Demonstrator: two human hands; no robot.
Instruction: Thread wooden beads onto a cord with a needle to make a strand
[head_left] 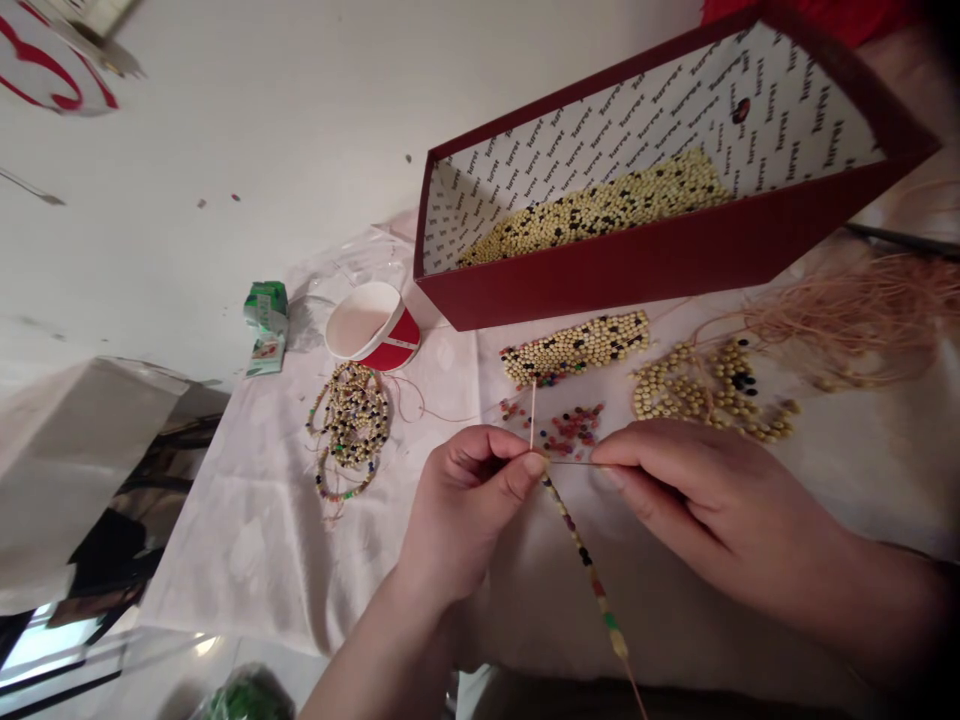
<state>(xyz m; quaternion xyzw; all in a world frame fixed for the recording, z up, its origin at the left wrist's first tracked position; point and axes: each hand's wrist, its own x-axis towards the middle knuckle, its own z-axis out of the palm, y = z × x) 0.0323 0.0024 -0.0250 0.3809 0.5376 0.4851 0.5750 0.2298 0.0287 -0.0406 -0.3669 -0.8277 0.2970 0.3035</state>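
Note:
My left hand (472, 500) is closed in a pinch around the upper end of a beaded strand (585, 556). Cream, black, red and green beads run down that strand toward my lap, ending in bare pinkish cord. A short cord end (533, 415) stands up above my left fingertips. My right hand (720, 500) pinches a thin cord (568, 463), drawn straight across to the left hand. Just beyond the fingers lie loose reddish beads (574, 432). Behind them is a flat block of cream and black beads (581, 345), with loose cream beads (667, 390) to its right.
A dark red box (600, 272) holding many cream and black beads stands at the back. Left of it are a red-and-white paper cup (394, 340), a green packet (266, 315) and coiled bead strings (356, 420). Loose pinkish cords (847, 310) spread at right.

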